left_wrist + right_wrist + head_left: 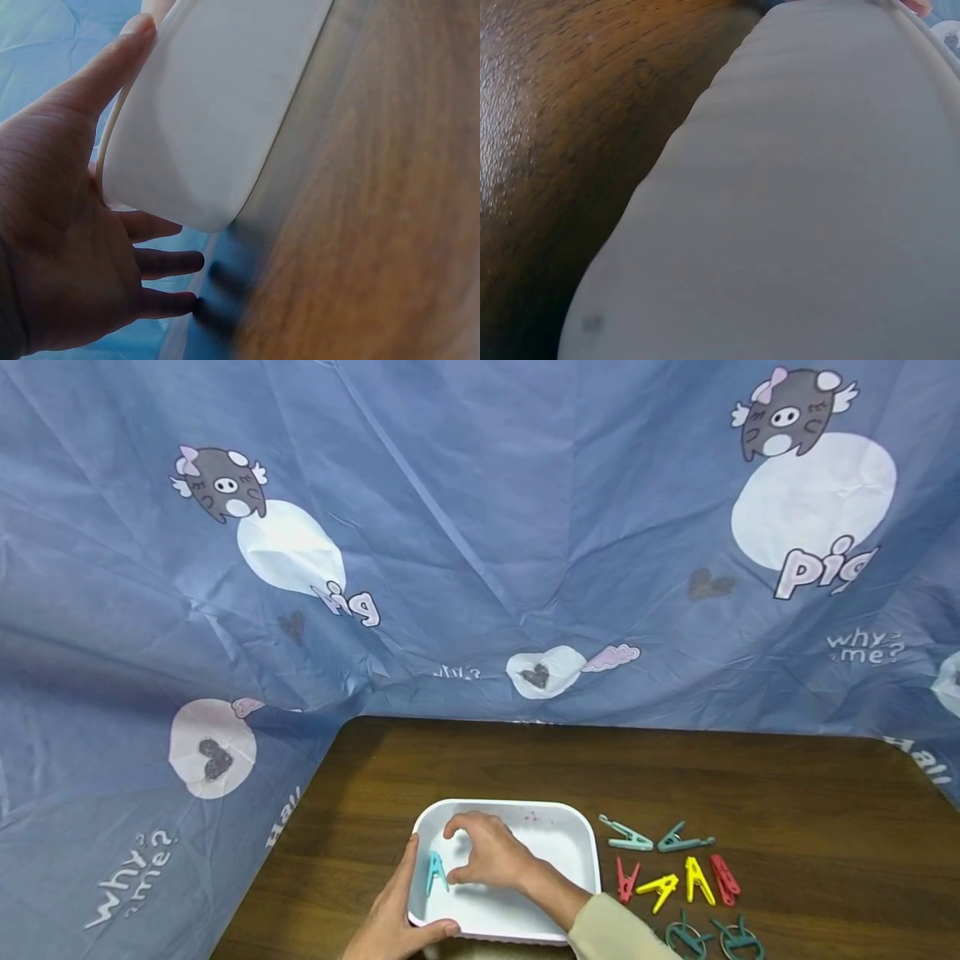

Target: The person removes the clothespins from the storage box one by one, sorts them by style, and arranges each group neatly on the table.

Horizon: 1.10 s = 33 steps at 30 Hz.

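Observation:
A light-blue clothespin (pixel 437 872) lies at the left end of the white tray (pixel 517 914). My right hand (pixel 487 852) reaches into the tray beside this clothespin, thumb and forefinger curved with a gap between their tips and nothing held. My left hand (pixel 393 914) rests against the tray's near left corner, its thumb along the front side and fingers along the left side. In the left wrist view, the left hand (pixel 75 217) has its fingers stretched out, the thumb touching the tray wall. The right wrist view shows the tray's outer wall (pixel 780 187) but not the right hand.
On the brown wooden table (pixel 450 756), right of the tray, lie green clothespins (pixel 630 837), red ones (pixel 724 880), yellow ones (pixel 699 881) and dark green clips with rings (pixel 686 937). A blue printed curtain (pixel 480 527) hangs behind and at the left.

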{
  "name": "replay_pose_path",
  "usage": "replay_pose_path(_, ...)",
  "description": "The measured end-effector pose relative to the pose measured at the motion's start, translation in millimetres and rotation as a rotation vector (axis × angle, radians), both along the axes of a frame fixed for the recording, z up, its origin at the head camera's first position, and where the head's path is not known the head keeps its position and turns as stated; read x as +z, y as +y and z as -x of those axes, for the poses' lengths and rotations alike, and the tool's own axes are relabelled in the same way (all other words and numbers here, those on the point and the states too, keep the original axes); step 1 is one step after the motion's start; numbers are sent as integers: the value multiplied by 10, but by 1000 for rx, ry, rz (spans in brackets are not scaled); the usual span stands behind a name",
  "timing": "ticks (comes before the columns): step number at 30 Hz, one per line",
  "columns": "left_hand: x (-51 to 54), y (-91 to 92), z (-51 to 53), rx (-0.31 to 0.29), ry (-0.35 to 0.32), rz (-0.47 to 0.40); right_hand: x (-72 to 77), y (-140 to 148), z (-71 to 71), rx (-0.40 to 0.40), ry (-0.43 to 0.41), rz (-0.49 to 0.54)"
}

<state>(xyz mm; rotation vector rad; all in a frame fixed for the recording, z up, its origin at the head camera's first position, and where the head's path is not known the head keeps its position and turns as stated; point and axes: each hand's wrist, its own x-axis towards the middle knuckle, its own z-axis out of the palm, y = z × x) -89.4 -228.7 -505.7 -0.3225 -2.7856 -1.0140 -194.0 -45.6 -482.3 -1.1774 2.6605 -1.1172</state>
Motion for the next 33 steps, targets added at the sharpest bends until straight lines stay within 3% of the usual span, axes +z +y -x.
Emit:
replay_pose_path(7,-25,8,2,1,35,12,-53,-16,-21,9,50,-70)
replay_pose_path(12,-15,14,-7,5,11,-3,-93,-38,-44,26,36,-124)
replay_pose_path(19,-35,1,6,-8,61,9,-147,-62,-62,13,6,-153)
replay_pose_path(26,-26,3,8,11,27,-6,-194,-85,-70,-9,3,-160)
replay_pose_path(33,-38,7,5,3,40,-1,-238,-111,-120,-29,32,-212)
